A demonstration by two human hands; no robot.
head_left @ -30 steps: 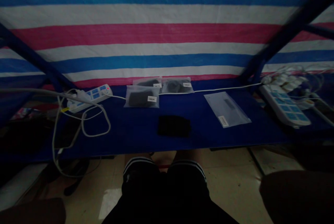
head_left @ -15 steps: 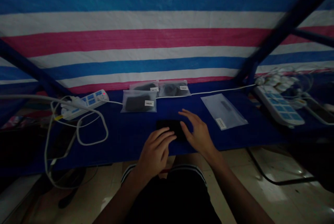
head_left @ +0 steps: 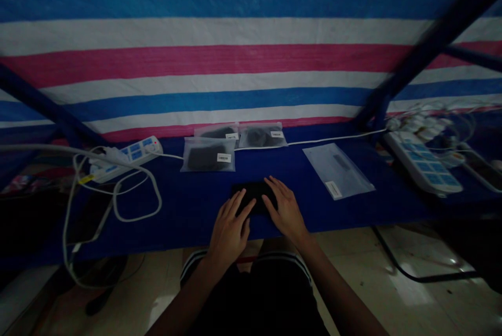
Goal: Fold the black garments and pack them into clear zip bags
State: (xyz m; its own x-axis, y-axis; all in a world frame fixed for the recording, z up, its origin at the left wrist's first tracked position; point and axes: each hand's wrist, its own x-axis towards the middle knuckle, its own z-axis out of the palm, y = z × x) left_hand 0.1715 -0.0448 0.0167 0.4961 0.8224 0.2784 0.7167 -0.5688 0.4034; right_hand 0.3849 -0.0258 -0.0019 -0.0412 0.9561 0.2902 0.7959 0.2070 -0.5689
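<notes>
A flat black item (head_left: 254,196), too dark to make out in detail, lies on the blue table near its front edge. The spread fingers of my left hand (head_left: 230,226) rest on its left part. On its right side lies my right hand (head_left: 285,209), fingers apart and flat. Behind, three clear bags with dark contents and barcode labels sit together; the nearest bag (head_left: 208,155) overlaps the back left bag (head_left: 217,131), beside the back right bag (head_left: 262,136). To the right is a flat frosted bag (head_left: 339,170) with a white label.
A power strip (head_left: 124,159) with plugs and looping white cables (head_left: 160,200) is at the left, near a phone-like device (head_left: 91,221). At the right are another power strip (head_left: 425,164) and a phone (head_left: 480,168). A striped sheet (head_left: 243,59) hangs behind blue frame bars.
My right hand has lowered and moved slightly left onto the black item. The fingers of my left hand have spread wider. The view has shifted slightly.
</notes>
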